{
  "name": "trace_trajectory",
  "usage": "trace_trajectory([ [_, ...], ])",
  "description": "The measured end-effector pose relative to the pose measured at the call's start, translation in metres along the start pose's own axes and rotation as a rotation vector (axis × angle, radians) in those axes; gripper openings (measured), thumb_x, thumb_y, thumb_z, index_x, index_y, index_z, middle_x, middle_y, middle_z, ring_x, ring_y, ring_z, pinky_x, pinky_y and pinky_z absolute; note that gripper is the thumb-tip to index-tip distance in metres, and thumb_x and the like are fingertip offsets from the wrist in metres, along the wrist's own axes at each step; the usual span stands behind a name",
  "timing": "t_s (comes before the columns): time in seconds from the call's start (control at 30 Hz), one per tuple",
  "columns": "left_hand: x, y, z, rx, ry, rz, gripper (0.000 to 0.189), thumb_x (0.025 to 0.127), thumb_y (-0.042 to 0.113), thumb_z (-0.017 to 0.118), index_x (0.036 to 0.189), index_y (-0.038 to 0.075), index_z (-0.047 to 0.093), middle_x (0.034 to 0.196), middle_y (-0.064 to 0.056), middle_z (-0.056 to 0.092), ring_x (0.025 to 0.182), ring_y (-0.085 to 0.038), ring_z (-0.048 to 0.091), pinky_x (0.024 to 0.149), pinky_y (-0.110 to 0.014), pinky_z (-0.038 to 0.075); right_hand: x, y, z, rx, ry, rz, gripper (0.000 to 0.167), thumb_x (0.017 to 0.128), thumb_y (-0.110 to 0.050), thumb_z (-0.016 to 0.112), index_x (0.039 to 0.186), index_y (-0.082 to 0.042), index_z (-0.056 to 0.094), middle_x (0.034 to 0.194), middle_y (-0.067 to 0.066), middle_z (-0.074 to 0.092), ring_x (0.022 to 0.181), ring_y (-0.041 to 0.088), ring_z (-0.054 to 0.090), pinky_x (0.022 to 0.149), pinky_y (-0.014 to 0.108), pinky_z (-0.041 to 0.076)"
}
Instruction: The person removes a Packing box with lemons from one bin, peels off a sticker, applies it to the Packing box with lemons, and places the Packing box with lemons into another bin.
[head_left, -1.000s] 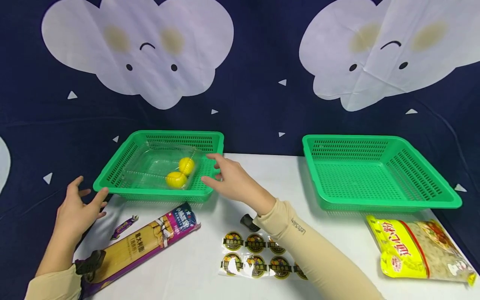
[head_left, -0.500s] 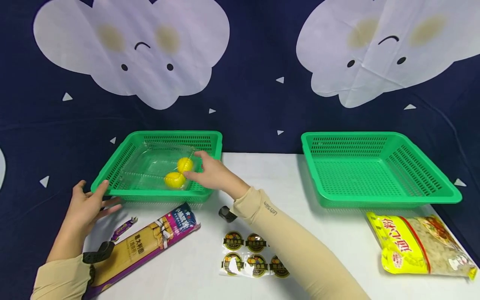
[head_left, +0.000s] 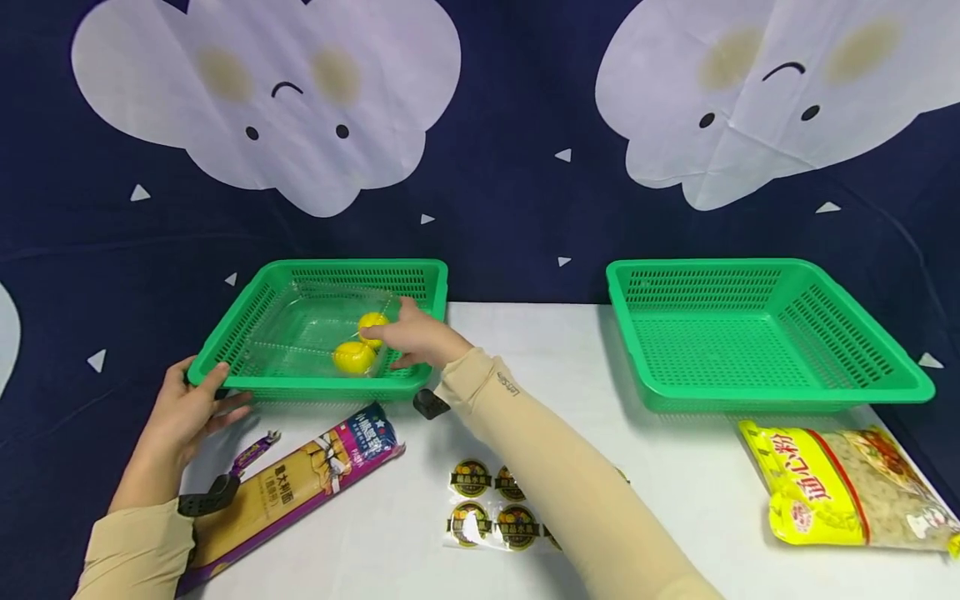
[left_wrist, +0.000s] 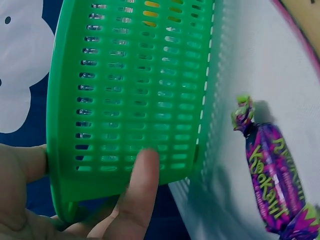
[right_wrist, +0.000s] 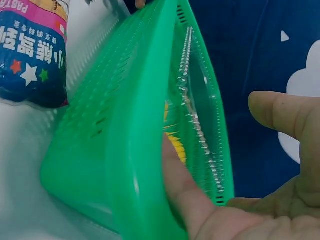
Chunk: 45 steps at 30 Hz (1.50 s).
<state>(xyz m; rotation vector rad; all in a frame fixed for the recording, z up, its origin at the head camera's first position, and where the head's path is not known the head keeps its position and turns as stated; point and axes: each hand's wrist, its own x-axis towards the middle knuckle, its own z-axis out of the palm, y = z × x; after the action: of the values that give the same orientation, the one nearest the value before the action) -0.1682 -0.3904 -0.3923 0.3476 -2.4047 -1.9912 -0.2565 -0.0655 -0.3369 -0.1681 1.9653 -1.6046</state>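
Note:
A green basket (head_left: 322, 384) at the left holds a clear plastic box (head_left: 300, 321) with two yellow, lemon-like fruits (head_left: 354, 358) inside. My left hand (head_left: 182, 412) grips the basket's near left corner; in the left wrist view its thumb lies at the rim and a finger (left_wrist: 145, 175) against the slotted outer wall. Over the basket's right end is my right hand (head_left: 418, 335), thumb in front of the rear fruit. One of its fingers (right_wrist: 182, 185) reaches inside the rim in the right wrist view, while the thumb stands out straight, touching nothing.
A purple-wrapped candy (head_left: 255, 452) and a pasta pack (head_left: 300, 492) lie before the left basket. Round stickers on a sheet (head_left: 471, 525) lie partly under the right sleeve. At the right are a second green basket (head_left: 787, 400) and a yellow noodle bag (head_left: 847, 492).
My right hand has moved left and in over the basket's right end, beside the clear box. My left hand has come from beside the near left corner onto it.

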Motion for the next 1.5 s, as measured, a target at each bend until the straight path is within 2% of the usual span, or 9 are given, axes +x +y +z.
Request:
trace_trajectory([
  [0.1,-0.001,-0.002,0.0,-0.004,0.03,-0.018,0.084,0.114,0.04,0.046,0.167,0.004,-0.008,0.102,0.015,0.057,0.08,-0.003,0.077,0.072,-0.026,0.068,0.005,-0.001,0.004,0.079,-0.025,0.033,0.1,0.109,-0.024,0.064,0.172,-0.016,-0.013,0.181,0.017,-0.003,0.145,0.046,0.053,0.109,0.055,0.058],
  [0.33,-0.002,-0.003,0.0,-0.052,0.029,-0.027,0.085,0.113,0.042,0.047,0.168,0.008,-0.008,0.114,0.006,0.052,0.08,-0.005,0.078,0.074,-0.026,0.068,0.011,-0.002,0.009,0.104,-0.018,0.076,0.101,0.109,-0.025,0.063,0.172,-0.017,-0.015,0.18,0.021,-0.001,0.119,0.053,0.068,0.102,0.051,0.063],
  [0.6,-0.003,-0.004,0.001,-0.06,0.032,-0.051,0.087,0.113,0.042,0.045,0.168,0.009,-0.014,0.122,-0.006,0.046,0.08,-0.005,0.078,0.076,-0.026,0.068,0.014,-0.004,0.01,0.107,-0.05,0.115,0.101,0.11,-0.027,0.061,0.171,-0.017,-0.02,0.18,0.021,-0.004,0.13,0.058,0.06,0.105,0.049,0.062],
  [0.7,-0.002,-0.004,0.003,-0.064,0.032,-0.053,0.086,0.113,0.043,0.045,0.168,0.01,-0.013,0.121,-0.004,0.047,0.08,-0.006,0.078,0.076,-0.026,0.068,0.017,-0.002,0.011,0.103,-0.052,0.127,0.101,0.11,-0.027,0.061,0.171,-0.016,-0.019,0.179,0.023,-0.001,0.129,0.052,0.061,0.106,0.048,0.062],
  [0.9,0.0,-0.003,0.006,-0.075,0.026,-0.054,0.087,0.112,0.045,0.046,0.168,0.011,-0.012,0.122,0.0,0.047,0.081,-0.006,0.079,0.076,-0.026,0.068,0.021,0.001,0.011,0.116,-0.048,0.138,0.098,0.11,-0.026,0.062,0.172,-0.011,-0.013,0.179,0.022,0.008,0.096,0.036,0.062,0.104,0.044,0.063],
  [1.13,-0.001,-0.003,0.006,-0.077,0.046,-0.063,0.086,0.112,0.045,0.046,0.168,0.014,-0.011,0.122,0.002,0.048,0.08,-0.006,0.079,0.076,-0.027,0.068,0.022,0.002,0.014,0.151,-0.024,0.135,0.097,0.11,-0.025,0.062,0.172,-0.009,-0.011,0.166,0.039,0.029,0.127,0.046,0.066,0.104,0.043,0.063],
  [1.27,-0.002,-0.003,0.006,-0.096,0.04,-0.069,0.081,0.112,0.044,0.046,0.166,0.016,-0.007,0.121,0.002,0.049,0.08,-0.008,0.079,0.076,-0.028,0.068,0.022,0.003,0.016,0.112,-0.003,0.112,0.078,0.11,-0.023,0.062,0.169,0.002,0.017,0.156,0.039,0.047,0.093,0.033,0.077,0.09,0.035,0.067],
  [1.37,-0.003,-0.004,0.005,-0.101,0.03,-0.075,0.077,0.112,0.044,0.046,0.164,0.017,-0.005,0.121,0.0,0.05,0.079,-0.009,0.08,0.076,-0.029,0.068,0.022,0.004,0.017,0.068,0.002,0.101,0.066,0.11,-0.024,0.062,0.161,0.008,0.034,0.145,0.036,0.059,0.069,0.02,0.072,0.07,0.025,0.066],
  [1.5,-0.002,-0.005,0.006,-0.086,0.03,-0.078,0.079,0.112,0.047,0.046,0.163,0.017,-0.007,0.123,-0.004,0.05,0.079,-0.009,0.08,0.077,-0.029,0.068,0.021,0.004,0.018,0.065,0.009,0.091,0.065,0.11,-0.027,0.063,0.158,0.009,0.039,0.128,0.03,0.068,0.061,0.015,0.067,0.058,0.019,0.06],
])
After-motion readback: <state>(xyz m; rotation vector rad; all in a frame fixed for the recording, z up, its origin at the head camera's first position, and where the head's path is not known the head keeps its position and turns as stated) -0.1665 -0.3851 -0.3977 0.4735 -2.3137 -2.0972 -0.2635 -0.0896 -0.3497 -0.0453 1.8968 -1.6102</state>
